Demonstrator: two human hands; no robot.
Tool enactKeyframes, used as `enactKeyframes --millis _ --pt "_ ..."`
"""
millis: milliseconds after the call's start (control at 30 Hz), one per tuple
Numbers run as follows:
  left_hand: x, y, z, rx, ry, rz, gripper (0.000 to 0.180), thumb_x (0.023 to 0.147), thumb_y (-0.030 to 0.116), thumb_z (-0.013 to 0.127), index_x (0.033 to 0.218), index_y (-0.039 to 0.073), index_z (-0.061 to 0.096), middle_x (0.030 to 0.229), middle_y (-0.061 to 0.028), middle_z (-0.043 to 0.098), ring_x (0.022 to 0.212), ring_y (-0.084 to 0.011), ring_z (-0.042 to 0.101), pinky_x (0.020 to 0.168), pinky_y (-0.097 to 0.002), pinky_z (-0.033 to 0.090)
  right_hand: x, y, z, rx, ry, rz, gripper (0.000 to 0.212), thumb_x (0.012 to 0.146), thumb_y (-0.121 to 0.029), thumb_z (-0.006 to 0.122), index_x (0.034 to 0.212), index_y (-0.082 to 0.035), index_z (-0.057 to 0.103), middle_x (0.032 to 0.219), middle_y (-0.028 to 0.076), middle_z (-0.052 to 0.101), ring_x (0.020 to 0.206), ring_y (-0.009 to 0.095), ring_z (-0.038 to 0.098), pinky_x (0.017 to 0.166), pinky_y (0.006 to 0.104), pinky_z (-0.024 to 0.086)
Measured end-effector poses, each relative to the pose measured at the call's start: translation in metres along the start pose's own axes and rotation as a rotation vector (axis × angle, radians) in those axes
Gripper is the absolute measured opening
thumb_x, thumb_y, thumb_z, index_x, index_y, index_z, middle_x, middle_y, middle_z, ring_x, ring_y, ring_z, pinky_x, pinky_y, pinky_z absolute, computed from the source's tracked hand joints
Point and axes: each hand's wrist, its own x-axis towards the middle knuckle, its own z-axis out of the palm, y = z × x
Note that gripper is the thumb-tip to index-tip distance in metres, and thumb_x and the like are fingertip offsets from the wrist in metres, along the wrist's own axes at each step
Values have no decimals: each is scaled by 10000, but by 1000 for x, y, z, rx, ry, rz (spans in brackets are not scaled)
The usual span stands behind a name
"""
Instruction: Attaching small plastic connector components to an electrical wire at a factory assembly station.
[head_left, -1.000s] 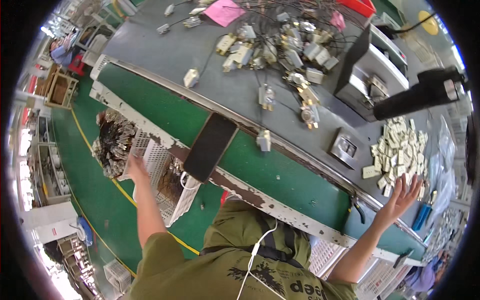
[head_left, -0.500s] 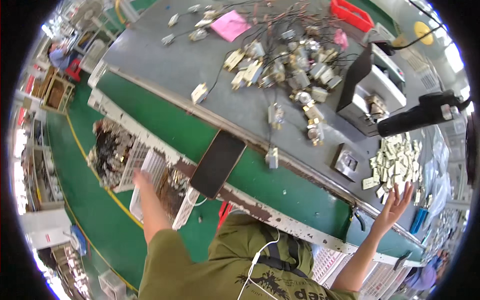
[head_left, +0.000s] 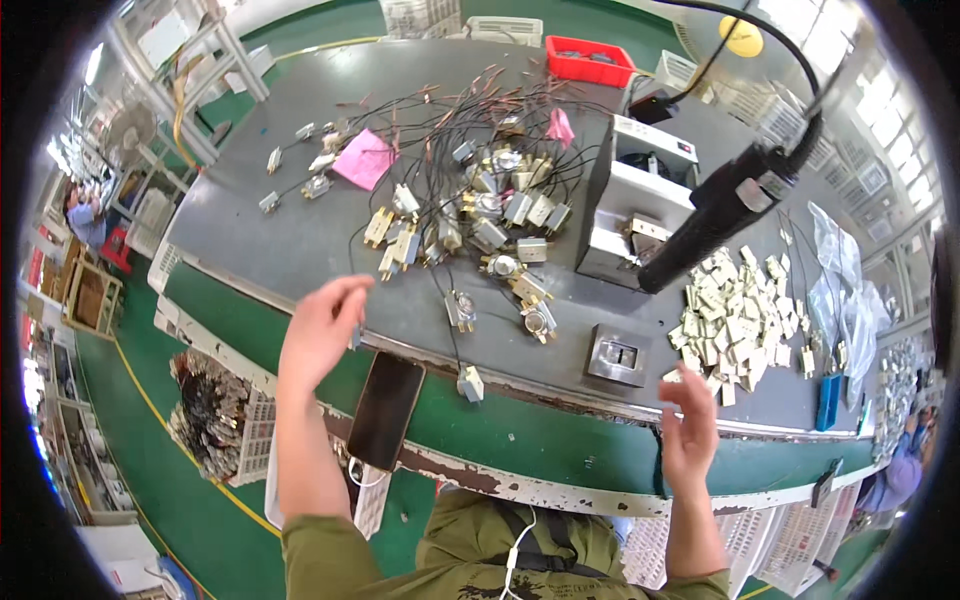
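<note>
At the table's front edge, my left hand [head_left: 325, 330] is closed, fingers bent down over a plug [head_left: 355, 338]. Only a small grey end of this plug shows below the fingertips; a thin dark cable runs up the table behind the hand. My right hand [head_left: 690, 430] is raised over the front edge at the right, fingers loosely curled and apart from the thumb, with nothing seen in it. Close beyond it lies a heap of small cream plastic pieces [head_left: 735, 315]. A square metal block with a recess [head_left: 617, 355] sits left of that heap.
Many cabled plugs [head_left: 490, 235] lie across the table's middle. A bench machine [head_left: 640, 180] and a black cylinder on an arm [head_left: 710, 220] stand at right. A phone [head_left: 386, 410] rests on the front rail. Pink cloth [head_left: 364, 160] and a red tray [head_left: 588, 62] lie farther back.
My left hand has come up from over the floor baskets to the table edge and closed at the plug. My right hand's spread fingers have curled. The view has turned and shifted.
</note>
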Motion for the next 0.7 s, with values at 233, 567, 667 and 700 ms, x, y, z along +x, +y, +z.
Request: enactKeyframes --millis 233,567,667,700 --pt "21 -42 32 198 432 72 383 884 298 657 1129 14 583 979 -142 623 735 -234 582 763 -372 496 10 -27 26 56 -269 -2 422 812 119 572 1218 2 563 1271 164 549 989 224 642 866 333 510" --pt "-3 -41 -16 -356 -269 -239 204 931 227 576 869 33 570 686 -51 596 489 -152 557 465 -250 446 8 -35 29 177 -383 67 374 819 80 598 1181 -11 606 1186 133 615 989 229 650 872 333 510" --pt "-47 -17 -3 -1062 -347 -225 138 967 167 516 987 30 519 746 -130 635 520 -182 608 473 -266 515 9 -37 33 240 -527 96 394 850 -13 634 1241 -14 584 1240 151 592 1026 244 628 907 354 495" --pt "-62 1 5 -1137 -373 -237 147 967 165 515 1018 28 503 749 -144 633 531 -200 617 490 -290 541 12 -46 39 304 -583 93 444 857 -64 657 1285 -17 553 1287 158 560 1061 251 609 926 360 484"
